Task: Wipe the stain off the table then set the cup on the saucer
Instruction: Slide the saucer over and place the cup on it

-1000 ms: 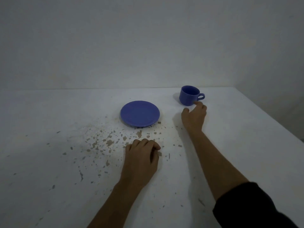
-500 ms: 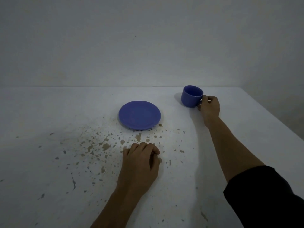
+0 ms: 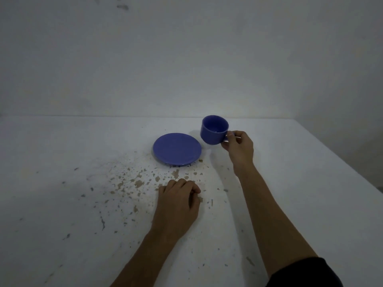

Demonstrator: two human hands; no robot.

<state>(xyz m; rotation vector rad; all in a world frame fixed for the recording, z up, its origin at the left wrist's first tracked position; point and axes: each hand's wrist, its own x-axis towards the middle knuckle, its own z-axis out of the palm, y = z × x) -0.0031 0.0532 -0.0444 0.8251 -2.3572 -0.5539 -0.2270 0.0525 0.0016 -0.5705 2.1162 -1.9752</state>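
A blue cup [image 3: 213, 131] hangs just above the white table [image 3: 300, 172], tilted a little, to the right of the blue saucer [image 3: 177, 149]. My right hand [image 3: 238, 148] grips the cup by its handle. The saucer lies flat with nothing on it. Brown flecks and chips [image 3: 136, 183] are scattered over the table in front of the saucer and to its left. My left hand [image 3: 178, 206] rests on the table among the flecks as a loose fist, with nothing seen in it.
A plain grey wall [image 3: 186, 59] stands right behind the table. The table's right edge [image 3: 339, 162] runs diagonally toward me, with a dark drop beyond it.
My right hand reached the cup, closed on its handle, lifted it off the table and carried it left toward the saucer. My left hand stayed in place.
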